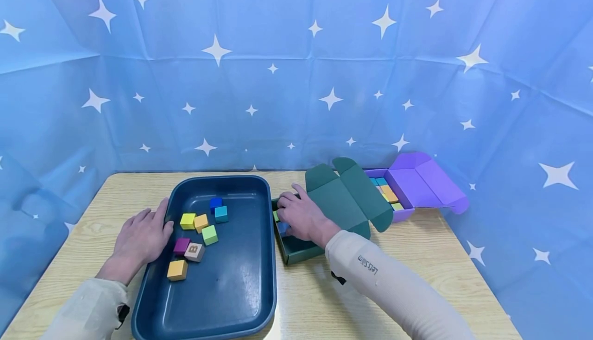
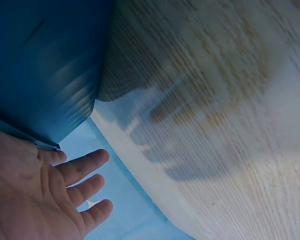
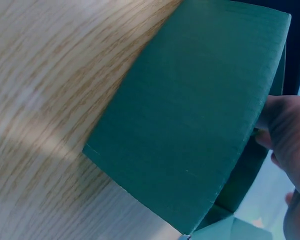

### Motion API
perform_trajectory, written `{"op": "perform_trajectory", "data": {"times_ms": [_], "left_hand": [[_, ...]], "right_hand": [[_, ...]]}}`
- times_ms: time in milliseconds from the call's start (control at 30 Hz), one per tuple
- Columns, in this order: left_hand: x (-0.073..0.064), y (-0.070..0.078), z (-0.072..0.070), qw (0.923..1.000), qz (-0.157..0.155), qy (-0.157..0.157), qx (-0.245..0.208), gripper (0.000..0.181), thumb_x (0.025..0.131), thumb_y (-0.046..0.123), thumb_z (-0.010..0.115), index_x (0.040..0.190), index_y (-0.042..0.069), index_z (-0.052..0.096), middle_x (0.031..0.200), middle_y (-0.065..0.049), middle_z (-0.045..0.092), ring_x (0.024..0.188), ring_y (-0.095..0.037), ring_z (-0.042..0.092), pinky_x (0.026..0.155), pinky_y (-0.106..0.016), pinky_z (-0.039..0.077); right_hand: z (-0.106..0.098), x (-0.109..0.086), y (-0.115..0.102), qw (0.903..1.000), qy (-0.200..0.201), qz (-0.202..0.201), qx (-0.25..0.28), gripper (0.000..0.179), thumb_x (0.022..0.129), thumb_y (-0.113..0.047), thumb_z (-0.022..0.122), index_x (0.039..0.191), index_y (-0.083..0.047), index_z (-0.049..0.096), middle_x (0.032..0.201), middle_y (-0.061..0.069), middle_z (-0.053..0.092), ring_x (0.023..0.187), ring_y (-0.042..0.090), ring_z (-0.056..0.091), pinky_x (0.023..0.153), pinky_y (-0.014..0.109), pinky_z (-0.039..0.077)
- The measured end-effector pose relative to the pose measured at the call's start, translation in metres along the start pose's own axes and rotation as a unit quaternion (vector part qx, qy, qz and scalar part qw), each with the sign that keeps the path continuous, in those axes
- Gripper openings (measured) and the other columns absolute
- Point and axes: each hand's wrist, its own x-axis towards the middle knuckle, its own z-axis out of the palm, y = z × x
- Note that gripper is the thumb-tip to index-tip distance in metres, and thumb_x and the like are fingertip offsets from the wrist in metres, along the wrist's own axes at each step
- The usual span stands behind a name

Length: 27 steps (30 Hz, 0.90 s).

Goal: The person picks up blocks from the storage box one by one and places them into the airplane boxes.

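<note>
Eight blocks (image 1: 210, 235) in one blue tray (image 1: 227, 293), one green box (image 1: 303, 254), one purple box (image 1: 403, 215), one wooden table (image 1: 319, 304)

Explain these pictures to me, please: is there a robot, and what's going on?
No robot here, just a person's bare hands. The widest picture comes from a camera on the head, the other two from cameras on the wrists. On the wooden table stand a blue tray, an open green box and an open purple box, all containing coloured blocks. The left hand touches the tray's rim. The right hand reaches into the green box; whether it grips a block is unclear.
</note>
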Motion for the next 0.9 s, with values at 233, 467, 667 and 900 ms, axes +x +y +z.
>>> {"op": "perform_trajectory", "data": {"times_ms": [233,467,667,900], "left_hand": [[0.0,0.001,0.0,1.0,0.0,0.001,-0.001,0.065,0.102,0.029,0.041,0.153,-0.002,0.017,0.139,-0.036,0.046,0.132,-0.057,0.032,0.109,-0.071,0.023],[0.0,0.001,-0.001,1.0,0.002,0.003,0.002,0.065,0.101,0.029,0.041,0.153,-0.003,0.018,0.138,-0.036,0.047,0.132,-0.057,0.033,0.109,-0.07,0.025],[0.0,0.0,0.0,1.0,0.001,0.001,0.001,0.066,0.102,0.03,0.042,0.153,-0.003,0.017,0.138,-0.036,0.047,0.131,-0.057,0.033,0.109,-0.071,0.025],[0.0,0.0,0.001,1.0,-0.002,-0.001,0.001,0.066,0.102,0.03,0.043,0.153,-0.002,0.017,0.138,-0.036,0.046,0.131,-0.056,0.034,0.109,-0.07,0.026]], "right_hand": [[-0.013,-0.002,0.004,0.9995,0.004,-0.002,0.03,0.019,0.079,-0.041,0.08,0.091,-0.027,0.073,0.12,-0.007,0.063,0.125,0.018,0.049,0.121,0.053,0.021],[-0.046,0.009,0.008,0.9964,0.047,0.014,0.069,0.017,0.083,-0.039,0.076,0.093,-0.027,0.072,0.118,-0.005,0.064,0.123,0.018,0.052,0.121,0.053,0.02],[-0.055,0.032,-0.011,0.9972,0.026,0.02,0.068,0.027,0.085,-0.047,0.071,0.105,-0.028,0.071,0.125,-0.006,0.062,0.127,0.017,0.05,0.123,0.053,0.018],[-0.061,0.06,-0.045,0.9972,0.01,0.027,0.068,0.035,0.085,-0.054,0.069,0.112,-0.032,0.07,0.129,-0.009,0.061,0.131,0.014,0.047,0.123,0.051,0.018]]}}
